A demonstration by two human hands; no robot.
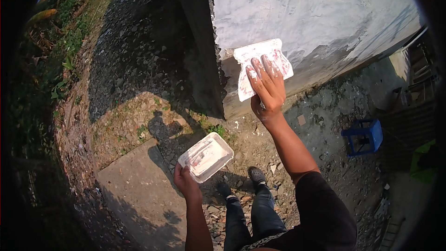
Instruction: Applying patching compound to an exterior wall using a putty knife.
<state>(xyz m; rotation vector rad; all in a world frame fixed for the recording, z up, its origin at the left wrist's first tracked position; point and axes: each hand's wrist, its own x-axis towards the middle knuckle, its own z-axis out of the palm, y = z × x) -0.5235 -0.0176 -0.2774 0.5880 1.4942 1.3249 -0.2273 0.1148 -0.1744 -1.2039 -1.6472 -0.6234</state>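
Observation:
My right hand (267, 88) presses a flat, putty-smeared scraper blade (261, 62) against the pale plastered wall (316, 14), low down near the wall's corner. Its fingers lie spread over the back of the blade and are streaked with white putty. My left hand (185, 181) grips the near corner of a white rectangular tray (206, 155) coated with white putty, held out level in front of me. My dark trousers and shoes (255, 176) show below, standing on rubble.
A dark wall edge (197, 42) runs down left of the plastered face. A concrete slab (139, 195) lies at lower left. A blue plastic stool (363, 135) stands at right on gravelly ground. Grass and plants (69, 32) line the far left.

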